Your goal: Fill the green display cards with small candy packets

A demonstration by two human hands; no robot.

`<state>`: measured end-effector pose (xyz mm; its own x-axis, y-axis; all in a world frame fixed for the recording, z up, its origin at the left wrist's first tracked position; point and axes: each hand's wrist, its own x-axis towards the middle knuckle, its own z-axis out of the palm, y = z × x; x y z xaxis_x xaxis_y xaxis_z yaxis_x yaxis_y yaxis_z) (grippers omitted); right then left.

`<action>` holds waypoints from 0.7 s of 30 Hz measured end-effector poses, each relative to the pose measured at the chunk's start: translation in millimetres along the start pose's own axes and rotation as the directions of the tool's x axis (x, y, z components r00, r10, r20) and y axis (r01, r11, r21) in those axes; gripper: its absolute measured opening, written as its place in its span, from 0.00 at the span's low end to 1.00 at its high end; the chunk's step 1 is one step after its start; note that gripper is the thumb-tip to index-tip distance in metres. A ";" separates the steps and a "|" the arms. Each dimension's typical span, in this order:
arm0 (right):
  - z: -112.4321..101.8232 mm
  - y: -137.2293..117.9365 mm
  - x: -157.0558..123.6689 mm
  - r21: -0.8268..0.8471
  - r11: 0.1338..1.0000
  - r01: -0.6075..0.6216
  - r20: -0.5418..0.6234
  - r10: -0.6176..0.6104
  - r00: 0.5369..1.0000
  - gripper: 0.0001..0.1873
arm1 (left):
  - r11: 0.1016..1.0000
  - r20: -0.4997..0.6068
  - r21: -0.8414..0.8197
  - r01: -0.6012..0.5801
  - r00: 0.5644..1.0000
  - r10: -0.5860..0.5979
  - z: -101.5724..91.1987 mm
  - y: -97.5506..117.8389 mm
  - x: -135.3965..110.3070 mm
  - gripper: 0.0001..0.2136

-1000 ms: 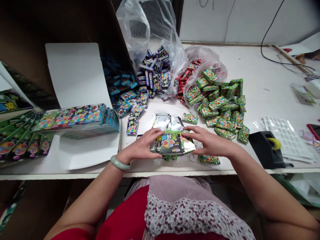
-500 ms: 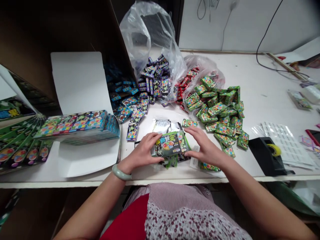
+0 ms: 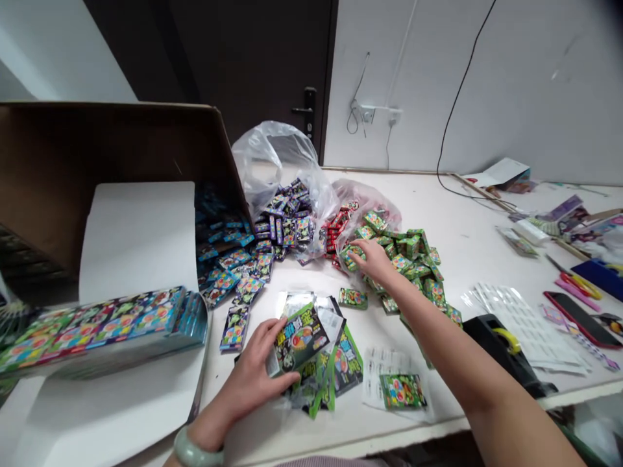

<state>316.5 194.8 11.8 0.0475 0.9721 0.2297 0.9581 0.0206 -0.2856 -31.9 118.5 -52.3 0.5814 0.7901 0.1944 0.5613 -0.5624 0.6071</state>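
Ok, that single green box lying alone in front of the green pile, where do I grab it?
Probably from above, pinching its two long edges. The green box lies flat with its wide face up and bare table in front and behind, while the foil packets crowd its left end and the green pile its right.

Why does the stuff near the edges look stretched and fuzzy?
In the head view, the wide lens stretches things near the frame edges, such as the stack of packs at the left, which is also smeared. In the same view, the pouch in the left hand looks fairly sharp, the clear bag shows white glare, and the light on the table is soft with only faint shadows.
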 end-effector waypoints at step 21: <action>-10.4 -13.9 43.4 -0.257 0.948 0.188 0.401 -0.072 0.913 0.15 | 0.989 -0.068 0.138 0.053 0.997 -0.044 -8.6 -32.9 -3.8 0.40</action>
<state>308.2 234.3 35.4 -0.1389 0.9799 -0.1432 0.9898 0.1420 0.0119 -57.6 136.0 -66.4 0.5144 0.8291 0.2193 0.6674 -0.5476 0.5047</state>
